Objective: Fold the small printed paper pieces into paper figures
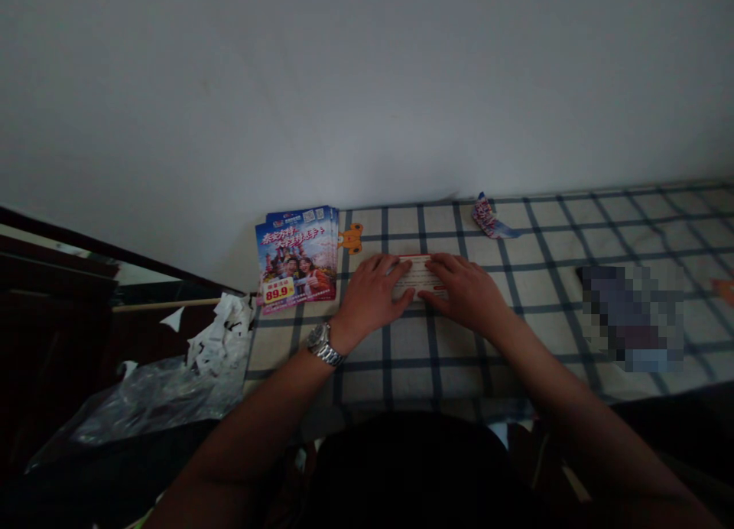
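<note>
We note the left hand and right hand open, fingers spread, pressing a small white red-edged paper card onto blue-checked cream cloth, apparently to stop it shifting; a glossy colourful leaflet stack lies just left.

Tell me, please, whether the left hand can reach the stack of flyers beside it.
Probably yes: the left hand rests on the card, close to the flyer stack, with only checked cloth between them.

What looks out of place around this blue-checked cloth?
A torn, crumpled heap of white paper sits at the left edge of the blue-checked cloth, beside a crinkled clear plastic bag, messy scraps unlike the neatly stacked glossy leaflets.
</note>
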The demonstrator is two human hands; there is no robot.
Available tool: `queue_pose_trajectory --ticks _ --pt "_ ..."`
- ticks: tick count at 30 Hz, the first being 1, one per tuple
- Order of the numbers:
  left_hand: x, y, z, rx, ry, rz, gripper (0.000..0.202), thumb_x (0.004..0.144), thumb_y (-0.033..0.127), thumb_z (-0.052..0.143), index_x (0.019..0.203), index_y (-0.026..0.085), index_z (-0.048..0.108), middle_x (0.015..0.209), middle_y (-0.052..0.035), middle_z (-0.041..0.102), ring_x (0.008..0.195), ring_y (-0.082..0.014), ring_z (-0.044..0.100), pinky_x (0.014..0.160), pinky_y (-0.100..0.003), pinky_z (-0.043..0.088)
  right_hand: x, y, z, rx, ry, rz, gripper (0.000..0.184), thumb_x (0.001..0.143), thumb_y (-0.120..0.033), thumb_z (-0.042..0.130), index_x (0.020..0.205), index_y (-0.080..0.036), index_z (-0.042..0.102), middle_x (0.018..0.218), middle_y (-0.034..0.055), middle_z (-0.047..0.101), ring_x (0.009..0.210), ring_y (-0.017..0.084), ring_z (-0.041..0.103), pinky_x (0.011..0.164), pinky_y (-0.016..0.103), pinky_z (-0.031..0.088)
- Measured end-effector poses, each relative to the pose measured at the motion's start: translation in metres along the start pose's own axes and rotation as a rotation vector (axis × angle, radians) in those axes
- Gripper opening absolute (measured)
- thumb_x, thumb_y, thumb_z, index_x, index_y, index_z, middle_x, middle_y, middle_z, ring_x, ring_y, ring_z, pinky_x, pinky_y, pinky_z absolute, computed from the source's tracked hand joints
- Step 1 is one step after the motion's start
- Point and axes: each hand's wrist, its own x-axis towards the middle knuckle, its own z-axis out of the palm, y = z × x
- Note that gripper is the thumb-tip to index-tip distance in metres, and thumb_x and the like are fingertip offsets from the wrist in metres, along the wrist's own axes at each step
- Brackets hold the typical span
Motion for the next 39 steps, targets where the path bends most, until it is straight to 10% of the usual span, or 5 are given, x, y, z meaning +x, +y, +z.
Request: queue_pose_trajectory --ticks 39 --pt "-0.0042 0.0022 0.0032 0.009 0.018 0.013 0.052 0.099 0.041 0.063 0.146 0.022 0.054 0.141 -0.011 0.057 0.132 -0.0323 0.051 0.117 -0.051 0.042 -0.004 -0.0097 0.0084 -0.048 0.0 0.017 0.057 0.099 -0.049 0.061 0.142 -0.011 0.056 0.149 0.0225 0.058 0.13 0.039 0.058 0.103 0.052 0.05"
